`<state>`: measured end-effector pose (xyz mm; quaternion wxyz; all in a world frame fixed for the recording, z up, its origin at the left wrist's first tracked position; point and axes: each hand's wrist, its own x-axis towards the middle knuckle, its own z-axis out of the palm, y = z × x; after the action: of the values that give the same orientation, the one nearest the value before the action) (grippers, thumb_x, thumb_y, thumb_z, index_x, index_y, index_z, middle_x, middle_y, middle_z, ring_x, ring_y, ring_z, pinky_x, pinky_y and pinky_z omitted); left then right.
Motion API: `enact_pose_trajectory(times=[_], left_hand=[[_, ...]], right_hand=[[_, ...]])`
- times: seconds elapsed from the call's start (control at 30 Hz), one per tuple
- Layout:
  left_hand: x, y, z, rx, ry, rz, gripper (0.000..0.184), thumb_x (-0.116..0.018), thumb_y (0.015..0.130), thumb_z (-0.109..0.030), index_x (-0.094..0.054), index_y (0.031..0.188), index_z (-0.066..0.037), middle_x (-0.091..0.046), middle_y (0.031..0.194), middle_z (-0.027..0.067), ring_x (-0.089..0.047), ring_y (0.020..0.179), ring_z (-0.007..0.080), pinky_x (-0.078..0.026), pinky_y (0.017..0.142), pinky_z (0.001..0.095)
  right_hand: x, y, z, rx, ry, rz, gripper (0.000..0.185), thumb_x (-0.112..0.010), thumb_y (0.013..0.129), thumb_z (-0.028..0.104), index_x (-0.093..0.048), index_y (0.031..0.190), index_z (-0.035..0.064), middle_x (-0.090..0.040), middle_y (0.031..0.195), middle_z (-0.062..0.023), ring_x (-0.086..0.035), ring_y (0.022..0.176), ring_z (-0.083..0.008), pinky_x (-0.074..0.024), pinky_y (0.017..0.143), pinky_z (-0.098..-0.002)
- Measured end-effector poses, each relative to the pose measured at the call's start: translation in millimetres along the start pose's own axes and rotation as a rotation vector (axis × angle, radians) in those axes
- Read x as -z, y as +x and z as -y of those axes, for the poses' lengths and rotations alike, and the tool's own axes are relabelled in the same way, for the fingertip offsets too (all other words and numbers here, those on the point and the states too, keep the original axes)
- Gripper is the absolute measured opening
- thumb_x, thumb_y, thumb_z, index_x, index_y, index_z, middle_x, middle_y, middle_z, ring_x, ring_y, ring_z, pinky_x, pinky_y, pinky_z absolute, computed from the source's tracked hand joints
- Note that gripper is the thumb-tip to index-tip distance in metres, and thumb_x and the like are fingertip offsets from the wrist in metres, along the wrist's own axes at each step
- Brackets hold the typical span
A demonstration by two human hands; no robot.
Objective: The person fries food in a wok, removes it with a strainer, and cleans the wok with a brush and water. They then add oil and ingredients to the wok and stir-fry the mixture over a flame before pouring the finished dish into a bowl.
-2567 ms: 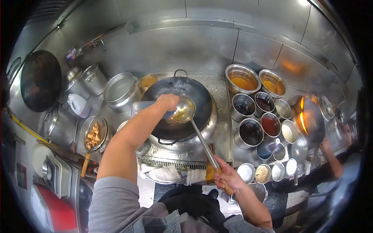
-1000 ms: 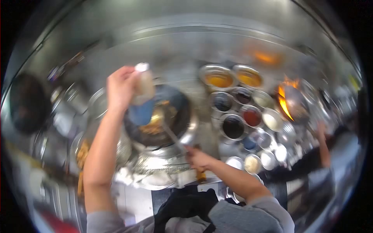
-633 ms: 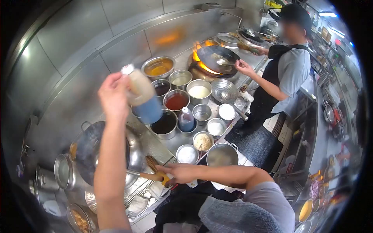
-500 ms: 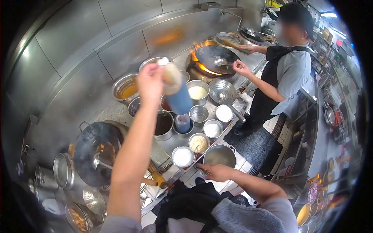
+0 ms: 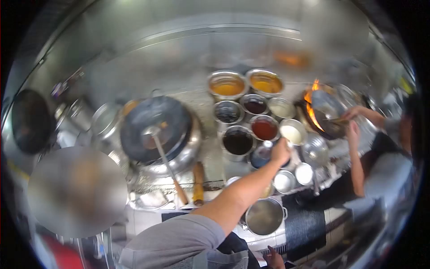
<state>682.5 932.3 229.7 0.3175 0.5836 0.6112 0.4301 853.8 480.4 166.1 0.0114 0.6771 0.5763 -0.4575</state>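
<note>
My left hand [image 5: 281, 152] reaches over the cluster of metal pots, its fingers closed. A white tip shows beside them, seemingly the top of the bottle, whose body my hand mostly hides. Just left of the hand, a white-capped bottle [image 5: 268, 144] stands in a pot. A pot of pale cream-coloured liquid [image 5: 291, 133] is just beyond my fingers. At the bottom edge, my right hand [image 5: 274, 258] hangs low with fingers apart, holding nothing that I can see. Above it is a handled pot with cloudy liquid [image 5: 263, 217].
A wok [image 5: 156, 127] with a ladle [image 5: 163, 157] in it sits on the left burner. Two pots of orange liquid [image 5: 227, 85] stand at the back. On the right, a co-worker [image 5: 380, 175] handles a wok [image 5: 327, 105] over high flames [image 5: 309, 98].
My left hand has come down from high up with the bottle to the pots. My right hand has dropped away from the handled pot. The view has swung left.
</note>
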Motion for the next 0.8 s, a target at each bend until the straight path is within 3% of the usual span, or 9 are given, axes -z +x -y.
enact_pose_trajectory(times=[0.1, 0.23, 0.27, 0.3, 0.37, 0.5, 0.6, 0.67, 0.8], left_hand=[[36, -12, 6, -0.045, -0.054, 0.173, 0.049, -0.072, 0.075, -0.024, -0.056, 0.119, -0.008, -0.065, 0.106, 0.0179, -0.063, 0.098, 0.0345, -0.05, 0.083, 0.0416], [220, -77, -63, -0.237, -0.116, 0.239, 0.049, -0.071, 0.082, -0.018, -0.053, 0.127, -0.008, -0.06, 0.122, 0.0147, -0.06, 0.111, 0.0269, -0.048, 0.091, 0.0355], [264, -97, -63, -0.255, -0.26, 0.26, 0.048, -0.069, 0.084, -0.014, -0.052, 0.129, -0.008, -0.057, 0.127, 0.0127, -0.057, 0.116, 0.025, -0.047, 0.095, 0.0355], [307, -118, -59, -0.277, -0.409, 0.281, 0.046, -0.066, 0.086, -0.01, -0.051, 0.13, -0.009, -0.053, 0.133, 0.0107, -0.055, 0.12, 0.0231, -0.046, 0.098, 0.0354], [389, -154, -19, -0.462, -0.311, 0.086, 0.045, -0.059, 0.09, -0.002, -0.048, 0.134, -0.007, -0.047, 0.139, 0.0098, -0.051, 0.125, 0.0216, -0.046, 0.099, 0.033], [539, -240, 76, 0.052, -0.016, -0.443, 0.041, -0.059, 0.088, 0.001, -0.052, 0.128, -0.003, -0.059, 0.124, 0.0086, -0.059, 0.112, 0.0191, -0.049, 0.093, 0.0317], [618, -319, 205, 0.34, 0.309, -0.844, 0.044, -0.067, 0.081, -0.004, -0.054, 0.123, -0.002, -0.061, 0.118, 0.0173, -0.063, 0.102, 0.0282, -0.05, 0.09, 0.0348], [646, -366, 305, 0.348, 0.144, -1.044, 0.043, -0.065, 0.081, -0.006, -0.054, 0.122, -0.001, -0.061, 0.117, 0.0189, -0.061, 0.107, 0.0289, -0.049, 0.09, 0.0381], [654, -414, 349, 0.625, 0.151, -0.926, 0.054, -0.067, 0.077, -0.007, -0.049, 0.127, 0.0, -0.057, 0.119, 0.0211, -0.058, 0.108, 0.0324, -0.047, 0.091, 0.0411]], right_hand=[[3, 34, -2, 0.129, -0.161, 0.18, 0.056, -0.063, 0.089, 0.03, -0.045, 0.14, 0.0147, -0.068, 0.099, -0.0184, -0.066, 0.09, -0.0333, -0.0512, 0.078, -0.0431], [38, 86, 93, 0.481, -0.533, 0.538, 0.055, -0.065, 0.086, 0.028, -0.049, 0.135, 0.0104, -0.069, 0.1, -0.0205, -0.067, 0.095, -0.035, -0.0512, 0.083, -0.0443], [49, 89, 146, 0.343, -0.465, 0.633, 0.053, -0.062, 0.086, 0.029, -0.05, 0.134, 0.0105, -0.068, 0.099, -0.0223, -0.066, 0.092, -0.0372, -0.0508, 0.081, -0.0463], [55, 94, 182, 0.696, -0.709, 0.413, 0.056, -0.064, 0.086, 0.029, -0.048, 0.136, 0.0105, -0.069, 0.088, -0.0141, -0.067, 0.085, -0.034, -0.052, 0.076, -0.0442], [91, 66, 324, 0.754, -0.493, 0.312, 0.057, -0.062, 0.087, 0.028, -0.044, 0.138, 0.0101, -0.067, 0.098, -0.0188, -0.064, 0.09, -0.0389, -0.0504, 0.079, -0.0476], [38, 76, 479, 1.151, -0.439, 0.126, 0.079, -0.062, 0.088, 0.023, -0.017, 0.151, 0.0126, -0.048, 0.129, -0.0287, -0.059, 0.104, -0.0459, -0.0481, 0.088, -0.0475], [-43, 128, 519, 0.859, -0.656, 0.247, 0.086, -0.061, 0.086, 0.02, -0.008, 0.153, 0.014, -0.045, 0.13, -0.0312, -0.057, 0.106, -0.0472, -0.0454, 0.092, -0.0481], [-81, 156, 518, 0.779, -0.594, 0.261, 0.087, -0.059, 0.085, 0.014, -0.004, 0.153, 0.0141, -0.048, 0.125, -0.0313, -0.056, 0.109, -0.0475, -0.0442, 0.094, -0.048], [-92, 180, 517, 0.918, -0.301, -0.024, 0.085, -0.054, 0.086, 0.01, -0.002, 0.154, 0.0155, -0.056, 0.112, -0.0267, -0.063, 0.093, -0.0422, -0.0502, 0.083, -0.0448]])
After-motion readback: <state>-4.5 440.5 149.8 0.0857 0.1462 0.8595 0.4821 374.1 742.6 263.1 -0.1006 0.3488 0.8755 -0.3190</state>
